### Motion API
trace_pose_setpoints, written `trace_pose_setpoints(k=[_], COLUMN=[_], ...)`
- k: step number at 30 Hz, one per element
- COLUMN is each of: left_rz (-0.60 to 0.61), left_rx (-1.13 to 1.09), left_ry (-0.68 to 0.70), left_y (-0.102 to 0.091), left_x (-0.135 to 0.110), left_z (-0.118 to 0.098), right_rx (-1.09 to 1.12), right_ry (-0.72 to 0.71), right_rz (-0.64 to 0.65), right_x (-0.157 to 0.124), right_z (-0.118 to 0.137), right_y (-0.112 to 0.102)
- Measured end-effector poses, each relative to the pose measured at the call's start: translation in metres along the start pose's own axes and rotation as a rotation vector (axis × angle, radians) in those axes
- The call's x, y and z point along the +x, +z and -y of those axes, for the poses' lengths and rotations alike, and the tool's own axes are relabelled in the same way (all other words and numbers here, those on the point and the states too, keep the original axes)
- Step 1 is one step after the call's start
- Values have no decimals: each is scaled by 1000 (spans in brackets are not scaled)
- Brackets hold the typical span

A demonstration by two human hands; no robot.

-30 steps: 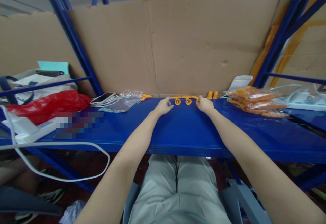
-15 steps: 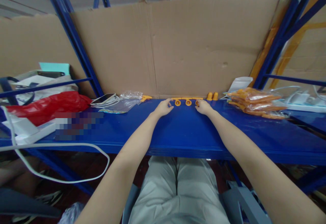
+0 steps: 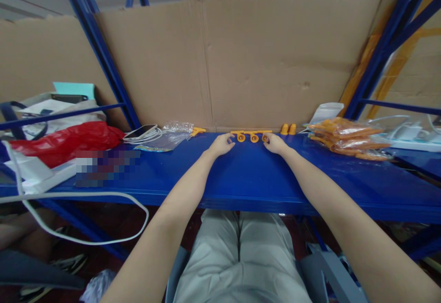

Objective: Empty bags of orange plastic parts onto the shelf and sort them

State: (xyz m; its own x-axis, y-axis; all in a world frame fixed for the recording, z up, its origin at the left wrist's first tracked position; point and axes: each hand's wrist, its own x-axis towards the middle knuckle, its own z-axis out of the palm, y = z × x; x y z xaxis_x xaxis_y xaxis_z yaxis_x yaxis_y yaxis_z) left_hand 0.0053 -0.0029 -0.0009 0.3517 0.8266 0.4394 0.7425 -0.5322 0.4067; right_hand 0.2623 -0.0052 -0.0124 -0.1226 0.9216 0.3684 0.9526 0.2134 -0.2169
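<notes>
An orange plastic strip with three round knobs (image 3: 251,135) lies at the back of the blue shelf (image 3: 241,179), against the cardboard wall. My left hand (image 3: 222,144) rests at the strip's left end, fingers curled and touching it. My right hand (image 3: 274,143) sits at the right end, fingertips pinched on the rightmost knob. Two small orange cones (image 3: 288,129) stand just right of my right hand. Another orange piece (image 3: 197,131) lies to the left.
Clear bags of orange parts (image 3: 347,137) are stacked at the right. A crumpled clear bag (image 3: 168,137), a phone with white cable (image 3: 141,133), a red bag (image 3: 65,142) and white boxes lie at the left. A white cable loops below the shelf edge.
Both hands have drawn slightly toward me and the right hand has shifted a little left along the strip. The orange strip stays at the back of the shelf.
</notes>
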Motion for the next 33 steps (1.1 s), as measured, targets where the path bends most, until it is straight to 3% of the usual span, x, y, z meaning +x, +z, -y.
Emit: trace_pose_setpoints(k=[5, 12, 15, 20, 33], left_rz=[-46, -132, -171, -192, -99], left_rx=[120, 208, 213, 200, 207], left_ry=[-104, -629, -772, -817, -885], left_y=[-5, -30, -35, -34, -43], left_x=[-1, -10, -13, -11, -12], left_z=[7, 36, 50, 60, 51], right_rx=[25, 9, -7, -2, -16], right_ry=[-42, -38, -52, -73, -79], right_rz=[11, -20, -66, -50, 35], right_x=[0, -2, -1, -2, -5], right_z=[3, 5, 1, 0, 4], right_y=[2, -12, -16, -20, -22])
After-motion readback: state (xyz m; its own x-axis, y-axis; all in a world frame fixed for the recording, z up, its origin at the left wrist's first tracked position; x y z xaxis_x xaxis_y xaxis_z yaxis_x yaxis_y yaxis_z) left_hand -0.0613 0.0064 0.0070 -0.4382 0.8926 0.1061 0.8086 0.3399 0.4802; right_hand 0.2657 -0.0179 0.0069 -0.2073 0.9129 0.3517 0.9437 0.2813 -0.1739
